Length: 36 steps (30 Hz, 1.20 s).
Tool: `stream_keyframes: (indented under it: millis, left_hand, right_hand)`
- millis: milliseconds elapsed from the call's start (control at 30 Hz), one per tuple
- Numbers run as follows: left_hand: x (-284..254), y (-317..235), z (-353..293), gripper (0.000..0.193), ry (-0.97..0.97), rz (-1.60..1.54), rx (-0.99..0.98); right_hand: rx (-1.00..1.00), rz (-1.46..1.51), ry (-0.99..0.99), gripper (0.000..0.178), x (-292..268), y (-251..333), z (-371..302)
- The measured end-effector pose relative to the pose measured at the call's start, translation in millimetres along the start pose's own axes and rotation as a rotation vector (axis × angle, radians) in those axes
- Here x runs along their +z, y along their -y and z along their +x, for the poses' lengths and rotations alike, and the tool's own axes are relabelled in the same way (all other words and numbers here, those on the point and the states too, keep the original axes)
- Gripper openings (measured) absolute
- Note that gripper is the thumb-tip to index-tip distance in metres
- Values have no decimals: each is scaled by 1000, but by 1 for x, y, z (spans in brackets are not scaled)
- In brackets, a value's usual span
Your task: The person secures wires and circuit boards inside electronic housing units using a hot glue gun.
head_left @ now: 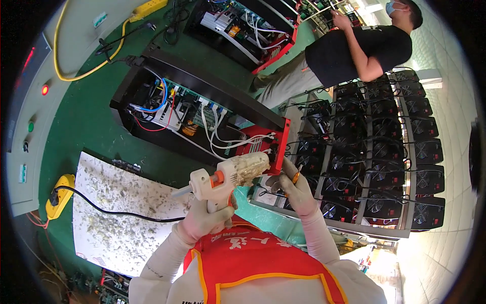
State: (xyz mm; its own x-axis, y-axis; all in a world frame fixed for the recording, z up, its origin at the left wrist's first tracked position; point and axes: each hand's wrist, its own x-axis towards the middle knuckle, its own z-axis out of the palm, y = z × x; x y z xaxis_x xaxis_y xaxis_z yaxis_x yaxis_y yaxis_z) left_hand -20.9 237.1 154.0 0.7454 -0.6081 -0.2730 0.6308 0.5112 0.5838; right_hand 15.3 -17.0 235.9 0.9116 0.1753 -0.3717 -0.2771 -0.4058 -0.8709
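Observation:
My gloved left hand [206, 219] is wrapped round the grip of a white hot glue gun [210, 186]. Dried yellowish glue crusts its front, and a glue stick pokes out of its back. The gun's nozzle end is beside the red end panel [285, 147] of an uncovered black case [202, 83]. Inside the case are a green circuit board, a copper coil and white cables running to the panel. At that panel's near corner is my gloved right hand [299, 195], closed round a small tool with orange handles [295, 177]; its tip is hard to make out.
A white sheet [126, 202] spattered with glue lies on the green bench, crossed by the gun's black cord. Yellow power strips [61, 195] sit at the left. Another open case [238, 33] stands farther back. A rack of black fan units [374, 157] and a standing person [354, 55] are on the right.

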Motion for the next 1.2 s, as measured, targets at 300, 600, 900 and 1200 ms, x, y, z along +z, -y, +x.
stream_keyframes:
  millis: [300,600,900,1200]
  left_hand:
    - [6,-6,7,30,3,-9,52]
    - [14,-3,15,28,-23,-2,59]
    - [8,-6,25,25,-24,58,88]
    - [8,-2,18,32,-11,-7,51]
  right_hand:
    - [14,-14,-14,57,1,6,1]
    - [24,7,-15,58,1,4,0]
    - [37,30,-18,58,1,3,1]
    - [18,34,-9,57,0,-1,0]
